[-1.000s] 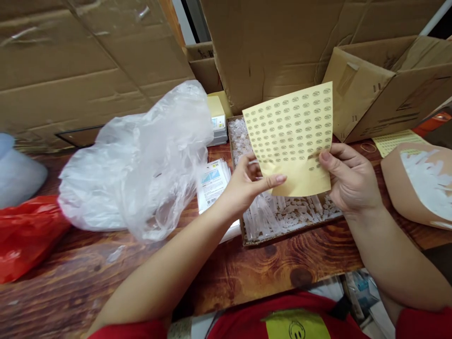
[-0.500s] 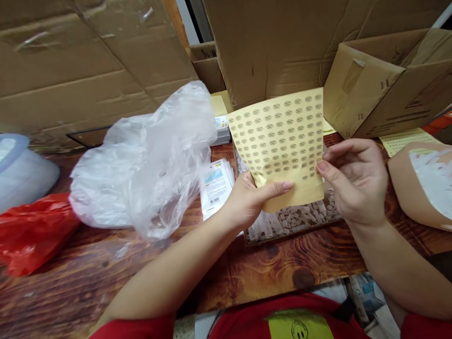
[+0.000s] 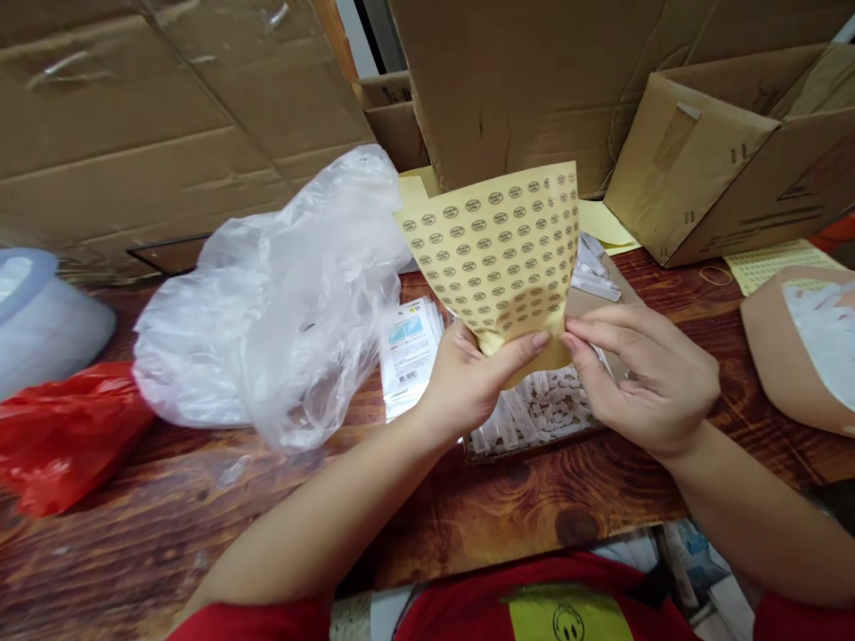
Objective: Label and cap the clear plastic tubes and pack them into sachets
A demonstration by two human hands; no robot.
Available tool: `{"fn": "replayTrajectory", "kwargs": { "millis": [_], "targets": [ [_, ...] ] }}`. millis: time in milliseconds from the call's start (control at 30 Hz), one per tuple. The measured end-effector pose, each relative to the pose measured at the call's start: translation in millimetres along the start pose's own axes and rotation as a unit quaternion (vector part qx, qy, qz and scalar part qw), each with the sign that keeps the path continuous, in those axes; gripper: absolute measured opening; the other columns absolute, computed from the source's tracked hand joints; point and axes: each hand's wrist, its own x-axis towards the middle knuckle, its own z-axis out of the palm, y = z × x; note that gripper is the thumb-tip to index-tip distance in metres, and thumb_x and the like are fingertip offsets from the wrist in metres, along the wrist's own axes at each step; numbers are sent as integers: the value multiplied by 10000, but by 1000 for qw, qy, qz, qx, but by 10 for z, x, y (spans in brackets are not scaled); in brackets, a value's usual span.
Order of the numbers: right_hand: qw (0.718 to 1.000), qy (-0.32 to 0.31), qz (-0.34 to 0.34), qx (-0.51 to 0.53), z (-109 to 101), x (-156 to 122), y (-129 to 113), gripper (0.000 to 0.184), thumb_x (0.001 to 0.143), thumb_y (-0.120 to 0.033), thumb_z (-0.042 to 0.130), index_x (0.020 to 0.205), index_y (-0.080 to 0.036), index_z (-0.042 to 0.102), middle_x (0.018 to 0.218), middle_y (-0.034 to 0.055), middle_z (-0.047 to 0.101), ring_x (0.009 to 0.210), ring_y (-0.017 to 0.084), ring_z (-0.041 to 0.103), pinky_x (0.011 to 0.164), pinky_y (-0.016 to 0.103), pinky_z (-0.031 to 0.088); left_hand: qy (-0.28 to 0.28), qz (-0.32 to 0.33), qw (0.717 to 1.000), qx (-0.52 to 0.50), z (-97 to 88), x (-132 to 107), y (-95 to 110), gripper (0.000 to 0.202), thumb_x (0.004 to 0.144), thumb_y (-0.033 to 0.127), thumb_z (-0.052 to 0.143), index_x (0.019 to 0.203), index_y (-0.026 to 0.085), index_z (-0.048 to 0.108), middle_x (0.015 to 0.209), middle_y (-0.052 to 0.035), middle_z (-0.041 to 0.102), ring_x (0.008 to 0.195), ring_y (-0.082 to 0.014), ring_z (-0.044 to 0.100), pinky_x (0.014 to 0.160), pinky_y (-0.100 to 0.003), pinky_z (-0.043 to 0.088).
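Note:
A yellow sticker sheet (image 3: 491, 254) with rows of small dark oval labels is held up over the table. My left hand (image 3: 474, 374) grips its lower left edge, thumb across the front, and the sheet buckles there. At the lower right edge, my right hand (image 3: 641, 374) pinches the sheet between thumb and forefinger. Beneath both hands lies a shallow cardboard tray (image 3: 534, 456) of small whitish plastic pieces (image 3: 557, 401), partly hidden by the sheet. Left of it is a stack of printed white cards (image 3: 409, 352) with a barcode.
A crumpled clear plastic bag (image 3: 267, 312) and a red bag (image 3: 67, 427) lie on the left, by a whitish tub (image 3: 50, 320). Cardboard boxes (image 3: 708, 160) stand behind. At right are a tan container (image 3: 768, 356) with white contents and another sticker sheet (image 3: 775, 263).
The sheet has shifted left and bent more, its right side curling back. My right hand has moved left and its fingers have closed on the sheet's lower right edge.

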Motion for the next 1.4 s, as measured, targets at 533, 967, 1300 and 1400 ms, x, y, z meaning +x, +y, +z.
{"fn": "replayTrajectory", "kwargs": {
  "millis": [533,967,1300,1400],
  "targets": [
    [999,4,-18,-47,28,-14,17,234,805,-42,696,904,-251,733,813,35,756,708,215,715,656,380,594,46,52,995,77,57,-40,-21,316,726,367,898,964,188,792,1107,-73,817,1055,-256,771,1002,-406,626],
    [880,-24,358,312,9,16,259,53,747,-231,819,743,-257,773,979,20,788,944,200,747,860,387,625,7,-25,999,-28,28,6,-38,420,738,292,868,1131,202,749,1238,-76,775,1176,-264,727,1094,-429,566],
    [828,118,525,160,-392,178,920,108,627,-209,837,684,-203,745,710,-1,723,681,139,625,675,282,535,-129,-56,954,263,11,177,52,214,771,293,764,941,185,693,1057,-72,763,955,-200,712,795,-311,569],
    [833,99,545,-12,-551,86,1300,66,684,-175,787,708,-207,734,659,-12,668,678,149,587,663,279,488,-171,-21,867,468,209,292,-9,82,831,237,660,883,193,706,975,-56,765,897,-196,697,797,-317,550]
  ]
}}
